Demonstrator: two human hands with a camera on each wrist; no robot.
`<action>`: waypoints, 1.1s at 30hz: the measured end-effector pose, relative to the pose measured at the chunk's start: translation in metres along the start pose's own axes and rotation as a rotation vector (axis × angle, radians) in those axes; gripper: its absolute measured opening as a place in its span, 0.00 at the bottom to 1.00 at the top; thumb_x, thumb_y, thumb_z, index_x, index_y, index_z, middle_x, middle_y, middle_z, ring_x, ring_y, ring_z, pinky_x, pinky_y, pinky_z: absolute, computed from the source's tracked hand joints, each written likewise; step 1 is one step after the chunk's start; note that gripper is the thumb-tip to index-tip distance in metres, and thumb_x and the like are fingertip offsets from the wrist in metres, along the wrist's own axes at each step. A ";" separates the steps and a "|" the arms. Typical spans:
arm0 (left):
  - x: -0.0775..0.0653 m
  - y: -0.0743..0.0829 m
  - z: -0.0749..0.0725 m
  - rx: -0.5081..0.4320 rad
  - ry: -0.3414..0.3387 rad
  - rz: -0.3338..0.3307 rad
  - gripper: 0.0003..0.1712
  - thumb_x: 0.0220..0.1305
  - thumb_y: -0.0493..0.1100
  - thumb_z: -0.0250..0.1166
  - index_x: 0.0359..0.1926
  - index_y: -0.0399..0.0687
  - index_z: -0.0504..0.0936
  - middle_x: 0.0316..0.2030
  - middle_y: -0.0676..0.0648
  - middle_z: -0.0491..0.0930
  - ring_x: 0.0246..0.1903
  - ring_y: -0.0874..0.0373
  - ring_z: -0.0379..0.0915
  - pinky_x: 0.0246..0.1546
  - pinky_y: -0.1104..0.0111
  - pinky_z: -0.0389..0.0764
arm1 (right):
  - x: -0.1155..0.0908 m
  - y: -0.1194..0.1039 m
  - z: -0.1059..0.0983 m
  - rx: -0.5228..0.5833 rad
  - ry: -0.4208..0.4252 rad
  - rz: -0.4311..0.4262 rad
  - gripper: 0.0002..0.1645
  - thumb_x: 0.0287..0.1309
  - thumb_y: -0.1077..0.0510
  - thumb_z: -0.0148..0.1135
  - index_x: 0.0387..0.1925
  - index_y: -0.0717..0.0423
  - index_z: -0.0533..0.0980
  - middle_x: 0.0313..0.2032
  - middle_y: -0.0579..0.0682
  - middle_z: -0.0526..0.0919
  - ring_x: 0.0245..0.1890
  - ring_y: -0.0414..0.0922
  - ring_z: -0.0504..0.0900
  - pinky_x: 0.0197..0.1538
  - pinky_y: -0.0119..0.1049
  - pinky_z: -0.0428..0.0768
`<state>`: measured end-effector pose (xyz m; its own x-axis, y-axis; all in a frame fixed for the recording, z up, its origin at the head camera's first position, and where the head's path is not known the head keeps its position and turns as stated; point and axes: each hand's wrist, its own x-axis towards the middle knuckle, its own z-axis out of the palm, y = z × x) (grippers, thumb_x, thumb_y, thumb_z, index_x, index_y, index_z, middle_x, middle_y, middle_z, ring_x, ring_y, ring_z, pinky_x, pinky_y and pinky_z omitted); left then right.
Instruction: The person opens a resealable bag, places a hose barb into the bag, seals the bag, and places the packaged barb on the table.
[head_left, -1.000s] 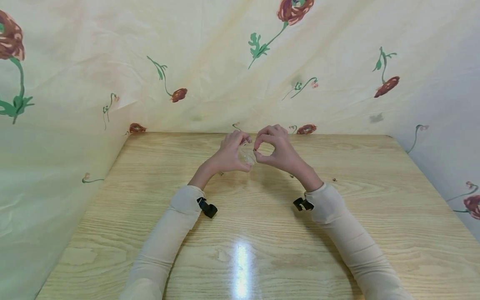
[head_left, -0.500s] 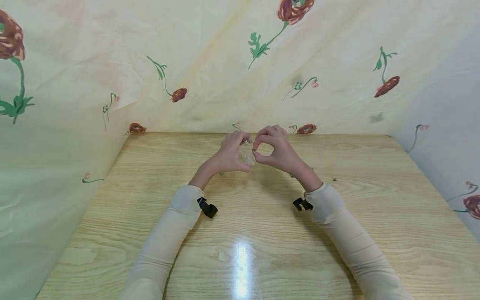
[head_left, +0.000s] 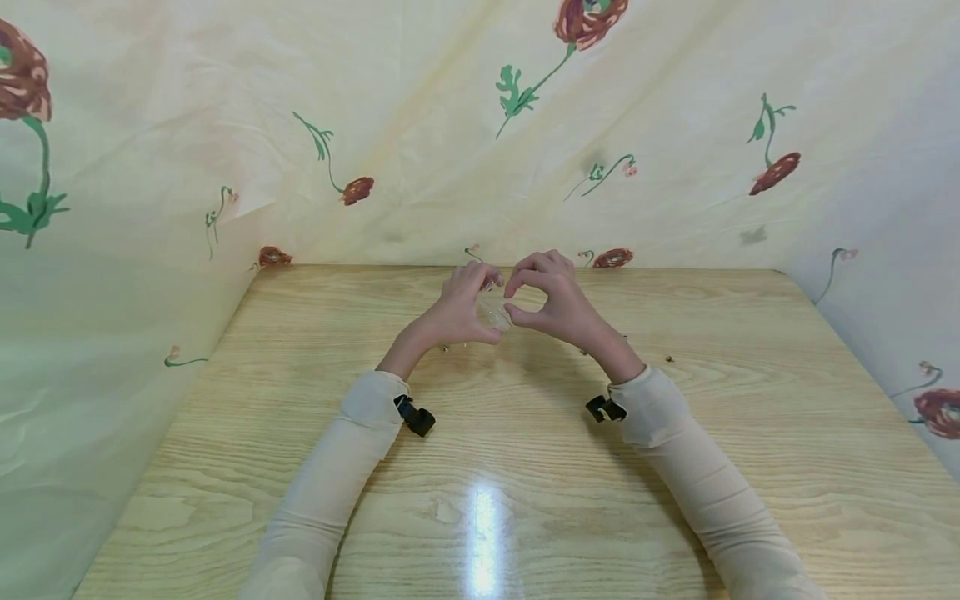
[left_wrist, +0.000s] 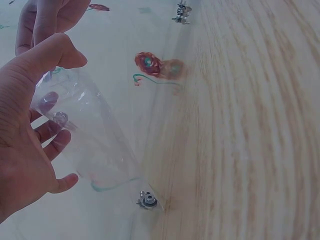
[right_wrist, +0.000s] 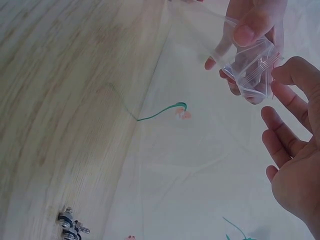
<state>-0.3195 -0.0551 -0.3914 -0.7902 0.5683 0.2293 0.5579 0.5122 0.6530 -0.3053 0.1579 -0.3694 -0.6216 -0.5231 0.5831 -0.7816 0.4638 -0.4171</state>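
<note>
My left hand [head_left: 459,310] grips a clear plastic zip bag [left_wrist: 102,135], thumb on one side and fingers on the other. The bag's ridged mouth [right_wrist: 257,75] is turned toward my right hand [head_left: 557,298], which has its thumb and forefinger apart right at the edge, nothing between them. A small shiny metal piece [left_wrist: 61,119] shows through the plastic near the left fingers. Another small metal fitting [left_wrist: 148,200] overlaps the bag's lower corner in the left wrist view.
Small metal fittings lie on the wooden table [head_left: 480,433], one fitting [head_left: 670,359] right of the right wrist and one [head_left: 445,348] by the left. Two sit together [right_wrist: 70,222] in the right wrist view. A flowered cloth [head_left: 427,167] hangs behind the table.
The right thumb and forefinger pinched a small metal fitting and moved slightly left to the bag; now they have parted and let it go. The left hand stays in place with the bag.
</note>
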 end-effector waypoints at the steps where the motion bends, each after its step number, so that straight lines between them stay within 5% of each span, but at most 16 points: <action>1: 0.000 0.000 0.000 0.000 0.001 0.000 0.42 0.47 0.44 0.75 0.62 0.44 0.66 0.49 0.45 0.64 0.53 0.47 0.53 0.51 0.53 0.54 | 0.000 0.000 0.000 -0.001 -0.002 0.002 0.07 0.52 0.64 0.73 0.33 0.51 0.83 0.43 0.55 0.81 0.44 0.53 0.68 0.58 0.60 0.59; 33: 0.000 0.000 0.000 0.003 0.008 0.003 0.40 0.46 0.45 0.75 0.60 0.46 0.66 0.54 0.45 0.66 0.57 0.47 0.54 0.56 0.50 0.56 | -0.004 0.003 -0.006 -0.016 -0.024 0.027 0.08 0.50 0.64 0.74 0.32 0.53 0.84 0.43 0.56 0.82 0.44 0.54 0.69 0.56 0.56 0.61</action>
<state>-0.3197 -0.0548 -0.3912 -0.7905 0.5649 0.2366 0.5609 0.5126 0.6501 -0.3049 0.1657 -0.3681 -0.6437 -0.5275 0.5545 -0.7637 0.4892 -0.4212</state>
